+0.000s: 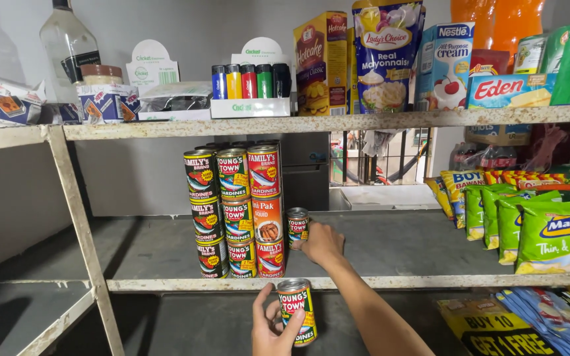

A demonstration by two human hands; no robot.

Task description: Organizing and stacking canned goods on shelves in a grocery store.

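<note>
My right hand (323, 244) reaches onto the middle shelf (430, 247) and grips a small green-and-red can (297, 227) standing just right of the can stack. The stack (235, 211) is three cans high, with red and green fish tins in several columns. My left hand (270, 326) holds another green-labelled can (297, 311) upright below the shelf's front edge (364, 283), fingers wrapped round its left side.
Green snack bags (549, 227) fill the shelf's right side. The top shelf (298, 124) carries a lighter display (251, 89), boxes, a sauce pouch and a glass bottle (67, 46). A rusty white upright (77, 224) stands at left. Packets lie on the lower shelf at right.
</note>
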